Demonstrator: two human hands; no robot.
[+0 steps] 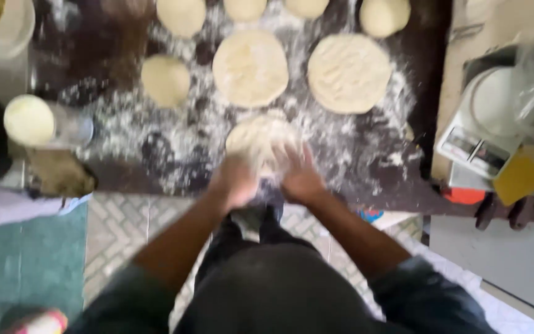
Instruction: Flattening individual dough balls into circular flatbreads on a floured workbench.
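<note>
I see my left hand (235, 180) and my right hand (301, 176) close together, both pressing flat on a round dough piece (259, 139) at the near edge of the dark, floury table (125, 49). The fingers look spread, not clamped, but the picture is blurred. Just beyond lie two flattened dough discs (250, 68), side by side, and some dough balls (165, 80). A scale (486, 133) stands at the right.
</note>
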